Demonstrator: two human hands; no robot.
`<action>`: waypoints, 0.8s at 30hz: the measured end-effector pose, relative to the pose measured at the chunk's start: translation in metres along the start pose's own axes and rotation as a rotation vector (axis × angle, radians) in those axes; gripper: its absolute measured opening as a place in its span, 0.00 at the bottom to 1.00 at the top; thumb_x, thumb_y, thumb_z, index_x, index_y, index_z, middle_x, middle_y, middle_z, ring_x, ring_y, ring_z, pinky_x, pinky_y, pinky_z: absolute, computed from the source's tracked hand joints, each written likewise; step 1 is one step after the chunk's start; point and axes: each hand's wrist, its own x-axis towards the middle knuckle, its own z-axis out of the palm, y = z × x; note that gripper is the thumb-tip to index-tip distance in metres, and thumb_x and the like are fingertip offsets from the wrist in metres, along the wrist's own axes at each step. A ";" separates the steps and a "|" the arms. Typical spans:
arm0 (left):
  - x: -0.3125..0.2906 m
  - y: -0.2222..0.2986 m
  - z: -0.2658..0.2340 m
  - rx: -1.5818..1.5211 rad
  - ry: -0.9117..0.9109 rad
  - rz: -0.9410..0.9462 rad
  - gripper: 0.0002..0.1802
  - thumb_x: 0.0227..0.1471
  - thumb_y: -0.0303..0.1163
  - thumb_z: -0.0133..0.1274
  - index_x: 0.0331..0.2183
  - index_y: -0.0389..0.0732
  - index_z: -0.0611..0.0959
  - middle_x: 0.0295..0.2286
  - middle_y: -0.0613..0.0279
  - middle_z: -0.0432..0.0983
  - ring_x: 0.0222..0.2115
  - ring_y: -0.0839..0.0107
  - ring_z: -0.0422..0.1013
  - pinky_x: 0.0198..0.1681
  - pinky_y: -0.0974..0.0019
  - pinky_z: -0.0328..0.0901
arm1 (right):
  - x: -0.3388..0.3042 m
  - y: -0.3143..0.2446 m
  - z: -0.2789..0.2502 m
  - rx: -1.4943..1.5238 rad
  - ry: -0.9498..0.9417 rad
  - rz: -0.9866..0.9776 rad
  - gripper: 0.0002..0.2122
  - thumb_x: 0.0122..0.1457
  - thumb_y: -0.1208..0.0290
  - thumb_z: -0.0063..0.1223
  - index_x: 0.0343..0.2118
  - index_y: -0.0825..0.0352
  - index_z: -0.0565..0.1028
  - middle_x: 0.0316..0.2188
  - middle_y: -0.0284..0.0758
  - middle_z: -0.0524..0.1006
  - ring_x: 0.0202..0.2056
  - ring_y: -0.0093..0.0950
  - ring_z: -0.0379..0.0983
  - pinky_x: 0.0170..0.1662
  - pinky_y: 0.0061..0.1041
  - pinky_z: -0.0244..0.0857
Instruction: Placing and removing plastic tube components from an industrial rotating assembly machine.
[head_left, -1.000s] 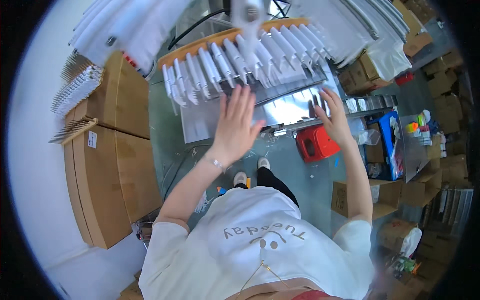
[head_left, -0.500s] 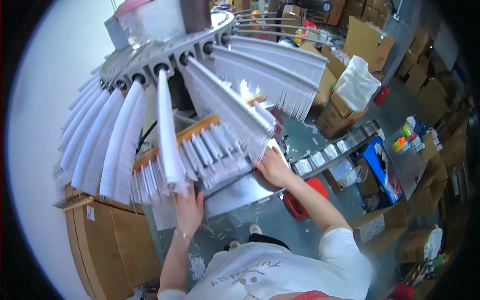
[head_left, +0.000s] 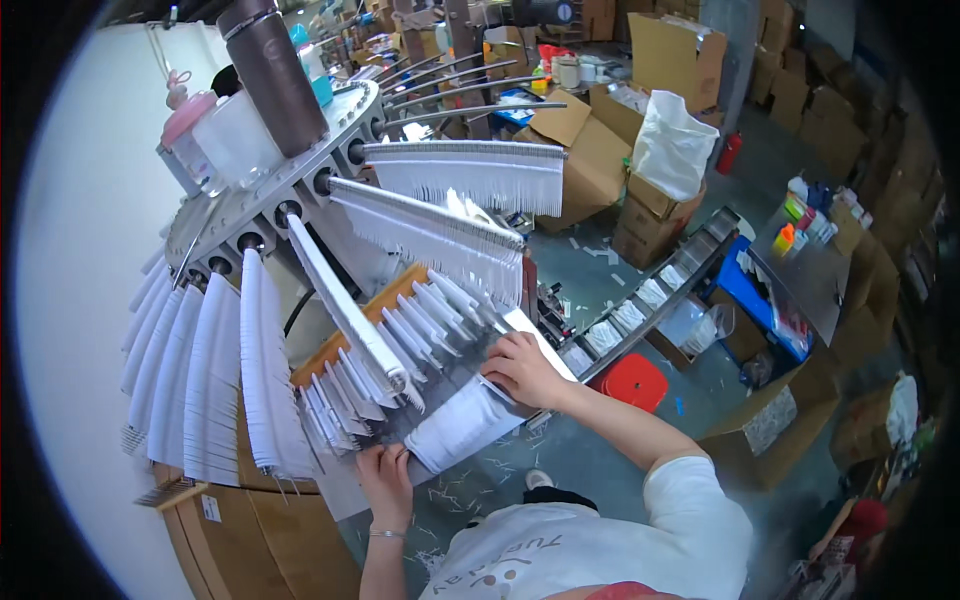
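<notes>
A compact row of thin white pieces (head_left: 455,422) lies on the metal work surface (head_left: 350,498). My left hand (head_left: 385,482) has its fingers curled at the row's left end. At the other end my right hand (head_left: 525,372) bends over the row, fingers closed against it; some fingertips are hidden. Just beyond stand several white bundles (head_left: 415,330) in an orange-edged holder (head_left: 402,285). Above it a rod hung with white pieces (head_left: 345,305) slants down from a round metal rack (head_left: 305,165), its tip above and between my hands.
More loaded rods (head_left: 262,360) fan out at left. A dark flask (head_left: 270,75) and a pink-lidded jug (head_left: 190,130) stand on the rack. To the right are a narrow conveyor (head_left: 650,295) with white packs, a red stool (head_left: 632,382), a blue bin (head_left: 745,300) and cardboard boxes (head_left: 655,215).
The view has shifted, and the rack appears turned. Both hands have come away from the hanging rods' lower ends. A white row now lies between them, where bare metal showed before.
</notes>
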 end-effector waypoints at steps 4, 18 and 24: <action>-0.019 -0.009 -0.005 -0.026 -0.031 0.151 0.05 0.46 0.25 0.55 0.30 0.39 0.78 0.30 0.56 0.70 0.32 0.56 0.67 0.35 0.57 0.63 | -0.022 -0.022 0.005 -0.036 -0.072 -0.043 0.07 0.42 0.76 0.56 0.26 0.61 0.72 0.35 0.32 0.71 0.45 0.38 0.65 0.45 0.37 0.55; -0.063 -0.092 -0.101 -0.741 -0.170 0.105 0.10 0.41 0.21 0.59 0.31 0.37 0.79 0.30 0.58 0.70 0.28 0.61 0.68 0.30 0.63 0.65 | -0.034 -0.274 -0.004 -0.368 0.016 0.149 0.12 0.42 0.85 0.55 0.32 0.69 0.75 0.27 0.37 0.72 0.30 0.33 0.68 0.32 0.28 0.63; -0.055 -0.106 -0.140 -0.648 -0.090 0.477 0.12 0.38 0.21 0.59 0.31 0.36 0.78 0.29 0.60 0.69 0.28 0.61 0.68 0.31 0.63 0.64 | -0.078 -0.324 -0.013 0.287 0.056 0.717 0.06 0.47 0.84 0.56 0.30 0.72 0.76 0.22 0.36 0.73 0.23 0.25 0.70 0.26 0.23 0.64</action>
